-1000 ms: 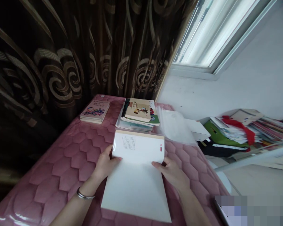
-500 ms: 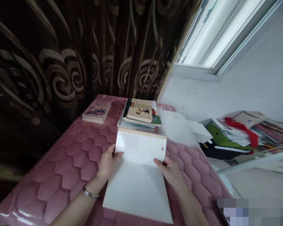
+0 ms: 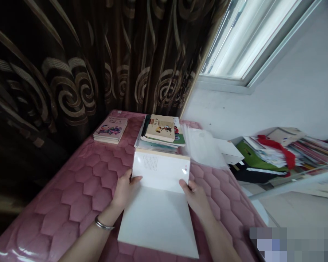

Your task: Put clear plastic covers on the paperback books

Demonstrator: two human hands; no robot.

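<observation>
An opened book (image 3: pixel 158 218) with white inner sides spreads out in front of me. Its upper part, a glossy flap (image 3: pixel 164 171), bears small columns of print and a small red mark. My left hand (image 3: pixel 125 189) is closed on the left edge of that flap, thumb on top and fingers underneath. On the opposite edge, my right hand (image 3: pixel 196 196) grips in the same way, its fingers partly hidden. A silver bracelet (image 3: pixel 104 222) circles my left wrist. Just beyond the flap sits a stack of books (image 3: pixel 160 128) with a cream-coloured one uppermost.
The pink quilted mattress (image 3: pixel 82 203) lies under everything. A smaller pile of pink-covered books (image 3: pixel 110 129) is at the far left. Clear plastic sheets (image 3: pixel 203 147) and a white box (image 3: pixel 228 151) lie right of the stack. Papers and a red cloth strip (image 3: pixel 276 149) crowd a shelf.
The whole view has shifted slightly. Both hands keep their grip on the flap's edges, and the glare on it has moved to the right side.
</observation>
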